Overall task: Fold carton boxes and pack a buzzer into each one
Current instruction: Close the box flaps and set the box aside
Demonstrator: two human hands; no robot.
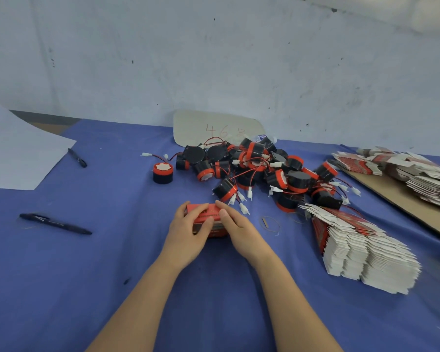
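A white sheet of paper (18, 153) lay at the far left of the blue cloth (61, 275), with a black pen (77, 158) at its right edge. A second black pen (55, 223) lay nearer the person; the pale mark on its barrel was too blurred to read. Right of these, a lone buzzer (163, 173) stood upright, red face up, just apart from the heap.

In the middle of the cloth, close in front of the person, sat the red carton box (212, 213). Its long axis ran left to right across the view, top face up. The left hand (188, 227) gripped its left end, fingers curled over the top and thumb pressed on the near face. The right hand (236, 224) gripped the right end, thumb on the top and fingers reaching along the far side. Print on the box was too smeared to read.

Behind it, a pale card (201, 125) leaned at the wall, with "46" written by hand in red, followed by a mark I could not make out. The pile of buzzers (259, 171), black with red rims and red-and-black leads, lay between card and box, spreading right. Further right lay a fanned stack of flat cartons (361, 250), white sides up, and beyond it more flat cartons (404, 168) on a brown board (401, 196).
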